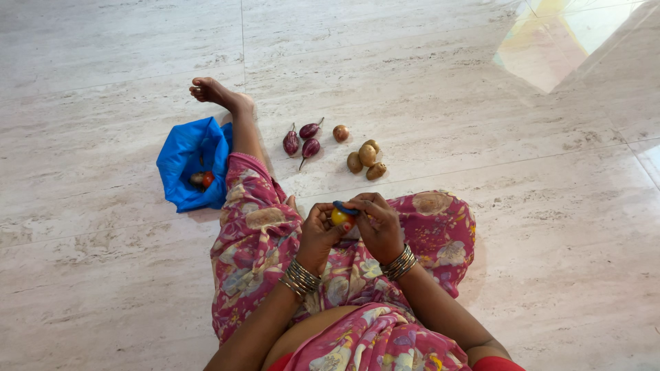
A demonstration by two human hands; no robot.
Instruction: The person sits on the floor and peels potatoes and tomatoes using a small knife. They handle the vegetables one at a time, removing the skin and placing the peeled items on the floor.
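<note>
Both hands, left (317, 230) and right (375, 221), pinch a yellow potato (339, 217) under a blue peeler (346, 207) (fingertips close); a slip could nick them.

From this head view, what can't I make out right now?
- Yellow item: mostly covered by left hand and right hand; kind unclear.
- Blue tool: too small, partly under the fingers.
- Blue bag: folds hide most contents.
- Forearms: cut off by the bottom edge.

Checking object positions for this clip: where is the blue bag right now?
In the head view the blue bag lies open on the marble floor at left, beside the person's outstretched leg, with the three small eggplants across that leg.
</note>
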